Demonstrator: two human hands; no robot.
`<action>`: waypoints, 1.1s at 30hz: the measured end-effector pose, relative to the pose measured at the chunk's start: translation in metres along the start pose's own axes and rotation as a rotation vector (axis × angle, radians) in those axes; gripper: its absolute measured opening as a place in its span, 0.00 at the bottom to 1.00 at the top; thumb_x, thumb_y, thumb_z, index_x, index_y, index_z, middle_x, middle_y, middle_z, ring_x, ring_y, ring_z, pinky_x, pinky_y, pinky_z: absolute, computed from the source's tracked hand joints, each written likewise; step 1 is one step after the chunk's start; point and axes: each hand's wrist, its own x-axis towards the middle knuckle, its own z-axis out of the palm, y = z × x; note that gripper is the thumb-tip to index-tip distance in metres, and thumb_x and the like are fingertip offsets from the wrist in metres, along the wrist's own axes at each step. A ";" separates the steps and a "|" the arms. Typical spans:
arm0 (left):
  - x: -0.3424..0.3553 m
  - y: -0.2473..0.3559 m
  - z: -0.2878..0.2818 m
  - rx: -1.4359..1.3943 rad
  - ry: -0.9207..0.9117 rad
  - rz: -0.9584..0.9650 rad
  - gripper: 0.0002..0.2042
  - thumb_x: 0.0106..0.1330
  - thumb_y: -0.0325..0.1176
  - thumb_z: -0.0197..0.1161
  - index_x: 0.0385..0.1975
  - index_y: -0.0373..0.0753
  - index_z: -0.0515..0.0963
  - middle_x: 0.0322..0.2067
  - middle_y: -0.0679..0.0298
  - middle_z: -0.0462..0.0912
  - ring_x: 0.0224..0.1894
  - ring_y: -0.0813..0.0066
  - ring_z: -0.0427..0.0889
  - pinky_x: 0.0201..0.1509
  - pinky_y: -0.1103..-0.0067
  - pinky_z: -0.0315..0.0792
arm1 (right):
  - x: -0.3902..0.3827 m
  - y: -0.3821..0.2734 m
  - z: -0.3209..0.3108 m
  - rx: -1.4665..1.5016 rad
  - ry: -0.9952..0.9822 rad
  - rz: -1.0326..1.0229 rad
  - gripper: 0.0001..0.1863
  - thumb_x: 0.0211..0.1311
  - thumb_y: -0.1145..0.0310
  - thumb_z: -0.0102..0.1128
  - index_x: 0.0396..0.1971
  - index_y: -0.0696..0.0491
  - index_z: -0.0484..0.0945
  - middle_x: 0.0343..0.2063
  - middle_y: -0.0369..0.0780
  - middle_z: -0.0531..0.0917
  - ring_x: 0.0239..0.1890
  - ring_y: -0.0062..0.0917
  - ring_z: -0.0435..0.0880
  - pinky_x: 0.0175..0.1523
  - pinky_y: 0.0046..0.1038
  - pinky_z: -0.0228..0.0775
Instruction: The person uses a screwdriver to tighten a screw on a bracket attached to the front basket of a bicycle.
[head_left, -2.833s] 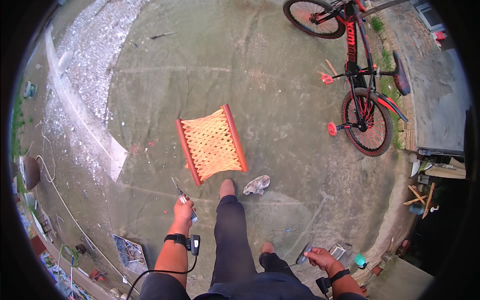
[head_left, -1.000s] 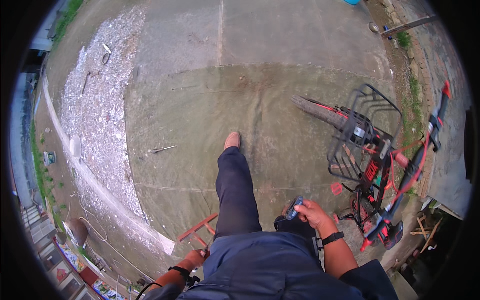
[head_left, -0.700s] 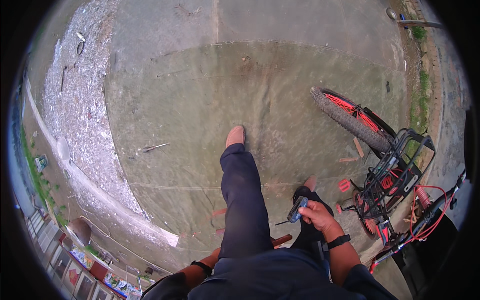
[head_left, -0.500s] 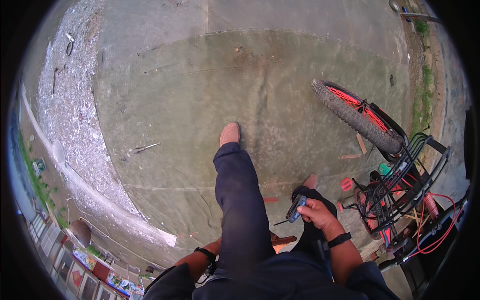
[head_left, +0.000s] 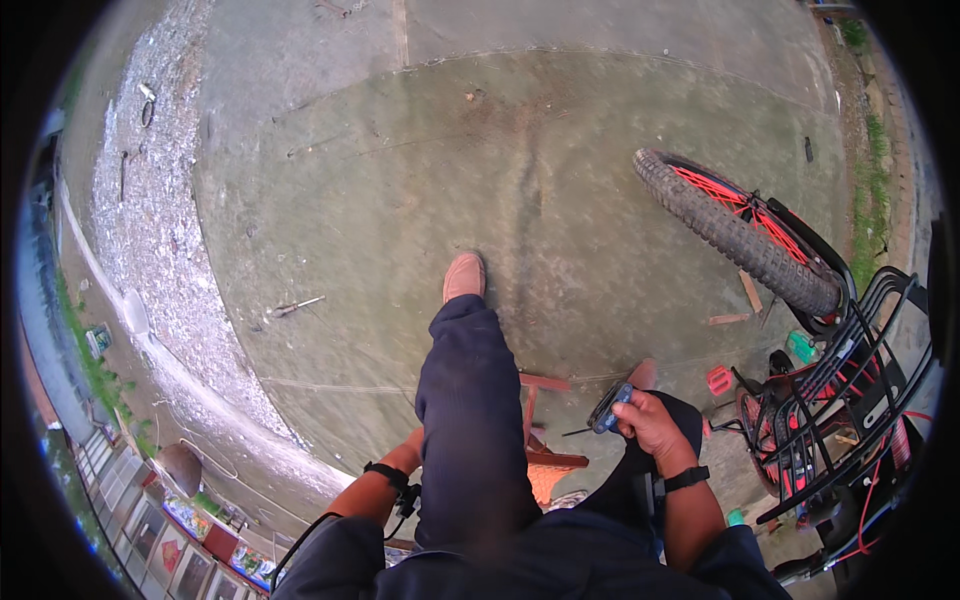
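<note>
More stool (head_left: 557, 460) shows now; right grip (head_left: 648, 420) clamps tool (head_left: 604, 415), left grip (head_left: 411, 448) I can't tell.

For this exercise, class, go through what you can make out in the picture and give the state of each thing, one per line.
Right hand: closed on the folding tool
Folding tool: held, one thin rod swung out
Left hand: mostly hidden behind the leg; grip cannot be told
Stool with orange woven seat: partly hidden by the leg
Bicycle: standing upright
Screwdriver: lying on the ground
Wooden strips: lying flat
</note>
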 end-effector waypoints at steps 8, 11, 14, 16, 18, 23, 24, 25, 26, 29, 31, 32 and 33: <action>0.006 0.126 -0.082 0.144 0.265 -0.505 0.19 0.57 0.34 0.70 0.47 0.35 0.78 0.32 0.56 0.85 0.33 0.68 0.85 0.36 0.73 0.78 | 0.049 -0.016 -0.010 0.012 -0.037 -0.217 0.18 0.58 0.55 0.67 0.36 0.55 0.79 0.22 0.31 0.77 0.19 0.12 0.68 0.23 0.16 0.57; 0.035 0.128 -0.116 0.056 0.379 -0.575 0.15 0.58 0.29 0.69 0.44 0.32 0.77 0.23 0.62 0.81 0.20 0.76 0.80 0.23 0.78 0.74 | 0.071 -0.020 -0.014 0.037 -0.051 -0.336 0.19 0.56 0.53 0.68 0.35 0.54 0.79 0.22 0.30 0.77 0.19 0.12 0.68 0.24 0.16 0.58; 0.073 0.136 -0.150 -0.085 0.506 -0.388 0.15 0.59 0.27 0.68 0.45 0.32 0.76 0.23 0.61 0.81 0.21 0.74 0.79 0.24 0.77 0.74 | 0.078 -0.023 -0.009 0.013 -0.020 -0.472 0.21 0.55 0.51 0.69 0.35 0.54 0.79 0.23 0.31 0.78 0.20 0.12 0.68 0.24 0.16 0.58; 0.093 0.180 -0.155 -0.049 0.589 -0.210 0.15 0.59 0.27 0.67 0.46 0.31 0.76 0.24 0.62 0.80 0.20 0.75 0.78 0.23 0.78 0.72 | 0.074 -0.026 -0.009 0.038 -0.019 -0.571 0.20 0.55 0.52 0.69 0.34 0.54 0.79 0.22 0.31 0.78 0.19 0.12 0.68 0.24 0.16 0.58; 0.101 0.216 -0.147 -0.181 0.585 -0.057 0.17 0.59 0.27 0.67 0.47 0.30 0.75 0.25 0.63 0.80 0.22 0.76 0.77 0.24 0.79 0.71 | 0.062 -0.017 -0.014 0.049 -0.033 -0.636 0.21 0.54 0.49 0.69 0.35 0.52 0.79 0.28 0.34 0.83 0.20 0.11 0.69 0.23 0.15 0.58; 0.072 0.280 -0.117 -0.203 0.631 0.231 0.15 0.62 0.30 0.67 0.45 0.31 0.76 0.30 0.63 0.82 0.28 0.77 0.81 0.33 0.80 0.76 | 0.029 0.001 -0.012 0.245 0.035 -0.797 0.18 0.57 0.49 0.68 0.30 0.50 0.77 0.19 0.29 0.73 0.18 0.12 0.65 0.22 0.16 0.56; 0.061 0.284 -0.111 -0.225 0.640 0.289 0.15 0.62 0.30 0.68 0.45 0.31 0.75 0.29 0.63 0.82 0.27 0.78 0.80 0.32 0.80 0.75 | 0.027 0.008 -0.015 0.278 0.038 -0.830 0.18 0.58 0.49 0.68 0.30 0.49 0.77 0.18 0.28 0.71 0.17 0.13 0.65 0.22 0.16 0.55; 0.050 0.288 -0.109 -0.243 0.651 0.347 0.15 0.62 0.31 0.68 0.45 0.31 0.75 0.28 0.64 0.81 0.27 0.79 0.80 0.31 0.81 0.75 | 0.024 0.012 -0.014 0.313 0.035 -0.863 0.19 0.59 0.49 0.67 0.29 0.49 0.77 0.17 0.27 0.69 0.17 0.13 0.64 0.22 0.17 0.54; 0.038 0.293 -0.105 -0.260 0.662 0.406 0.15 0.62 0.31 0.68 0.44 0.32 0.75 0.28 0.64 0.81 0.26 0.79 0.80 0.30 0.81 0.74 | 0.018 0.018 -0.012 0.343 0.056 -0.875 0.19 0.61 0.48 0.66 0.29 0.49 0.77 0.16 0.26 0.65 0.17 0.14 0.64 0.21 0.18 0.53; 0.006 0.306 -0.085 -0.120 0.607 0.524 0.14 0.61 0.32 0.69 0.42 0.34 0.76 0.26 0.65 0.80 0.23 0.81 0.78 0.27 0.82 0.73 | -0.004 0.037 -0.006 0.424 0.042 -0.896 0.19 0.61 0.47 0.65 0.28 0.49 0.77 0.16 0.26 0.64 0.17 0.14 0.64 0.22 0.19 0.52; -0.018 0.312 -0.059 0.138 0.598 0.551 0.13 0.60 0.35 0.72 0.39 0.36 0.77 0.25 0.67 0.79 0.24 0.81 0.79 0.28 0.81 0.74 | -0.012 0.050 -0.009 0.436 0.036 -0.945 0.20 0.61 0.46 0.65 0.29 0.49 0.77 0.15 0.26 0.64 0.17 0.15 0.63 0.22 0.20 0.51; -0.021 0.302 -0.054 0.282 0.621 0.616 0.13 0.58 0.37 0.73 0.36 0.36 0.79 0.26 0.67 0.80 0.27 0.79 0.80 0.31 0.79 0.75 | -0.018 0.054 -0.008 0.441 0.025 -0.966 0.20 0.61 0.46 0.65 0.30 0.49 0.77 0.16 0.26 0.64 0.17 0.15 0.63 0.21 0.20 0.51; -0.031 0.301 -0.042 0.421 0.639 0.602 0.15 0.58 0.39 0.73 0.36 0.36 0.79 0.27 0.63 0.81 0.31 0.72 0.82 0.36 0.75 0.76 | -0.023 0.059 -0.007 0.447 0.014 -0.983 0.20 0.61 0.46 0.65 0.30 0.49 0.77 0.16 0.26 0.64 0.17 0.15 0.62 0.21 0.20 0.51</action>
